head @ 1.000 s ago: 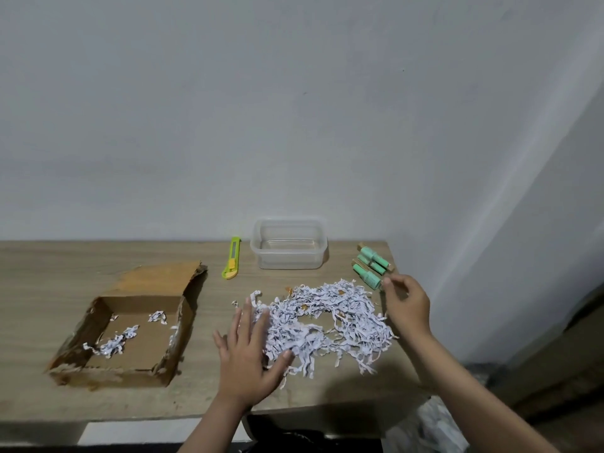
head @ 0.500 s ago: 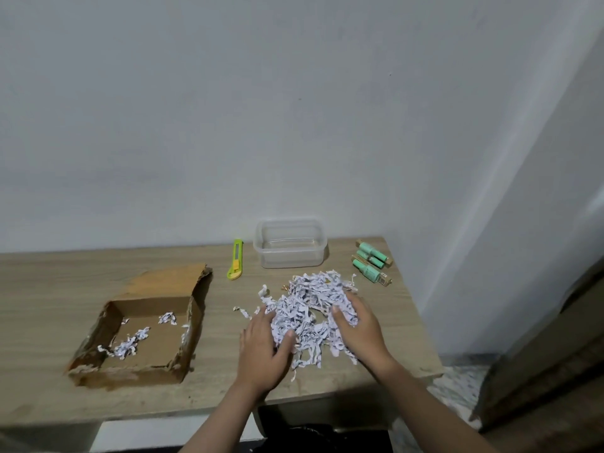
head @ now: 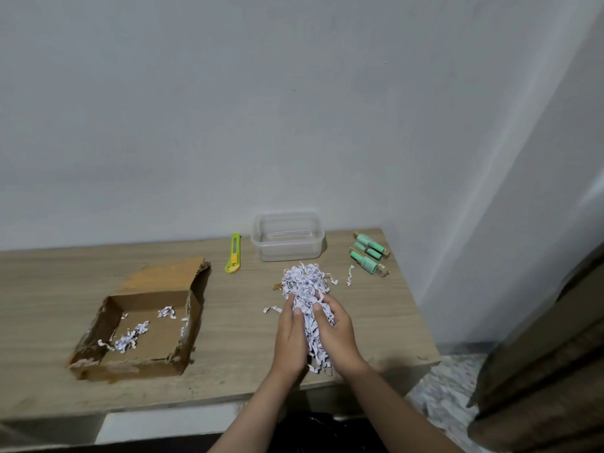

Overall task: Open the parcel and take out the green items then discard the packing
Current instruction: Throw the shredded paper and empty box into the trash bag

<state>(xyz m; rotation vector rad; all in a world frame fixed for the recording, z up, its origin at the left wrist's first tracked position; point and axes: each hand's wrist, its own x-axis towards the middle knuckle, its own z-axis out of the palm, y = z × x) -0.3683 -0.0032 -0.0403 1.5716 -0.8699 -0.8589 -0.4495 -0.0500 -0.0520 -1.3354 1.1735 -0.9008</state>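
A bunch of white shredded paper packing (head: 305,286) lies on the wooden table (head: 228,322), squeezed between my two hands. My left hand (head: 290,338) and my right hand (head: 336,331) press together on its near part, and strips hang down between the palms. The opened cardboard parcel (head: 137,322) sits to the left, with a few paper shreds (head: 125,340) inside. Three green tube-shaped items (head: 369,255) lie side by side at the table's far right corner.
A clear plastic container (head: 287,237) stands at the back by the wall. A yellow-green box cutter (head: 233,253) lies left of it. Loose paper strips (head: 350,275) lie near the green items. The table's right edge drops off close to my right hand.
The spread-out paper pile has been swept together into a tight bunch. Both hands moved inward from its sides and now clasp it between them.
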